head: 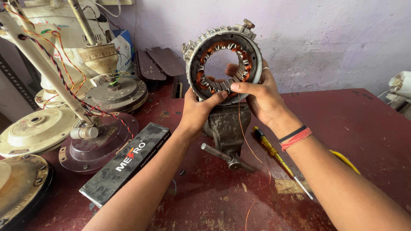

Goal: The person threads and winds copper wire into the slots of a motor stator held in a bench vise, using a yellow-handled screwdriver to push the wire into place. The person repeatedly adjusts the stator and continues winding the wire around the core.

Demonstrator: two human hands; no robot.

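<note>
I am working at a worn dark-red table (pixel 342 115) with chipped, stained paint, pushed against a pale lilac plastered wall (pixel 334 34) that is scuffed and patchy. At the far left of the frame several cream ceiling-fan housings (pixel 36 130) are stacked and cut off by the edge, with a fan rod (pixel 47 70) wound in red, black and yellow wires leaning across them, and a dark fan motor body (pixel 117 92) behind. Lower left of centre lies a long black box (pixel 124 169) with printing on top. My left hand (pixel 198 112) comes up from the bottom centre and grips the lower rim of a fan stator (pixel 222 60), a grey laminated ring with copper windings inside, held upright at top centre just above a rusty bench vise (pixel 227 128); I cannot tell whether the ring touches the vise, since my hands cover its lower edge. My right hand (pixel 259 96) closes on the ring's lower right side, thumb pressing the inner teeth, the other fingers hidden behind it. A thin copper wire (pixel 246 137) trails down from the windings. To the right lies a yellow-handled screwdriver (pixel 274 152), its tip passing under my forearm, and something yellow, perhaps another tool, peeks out beyond the arm. A white object (pixel 400 85) is cut off at the right edge.
</note>
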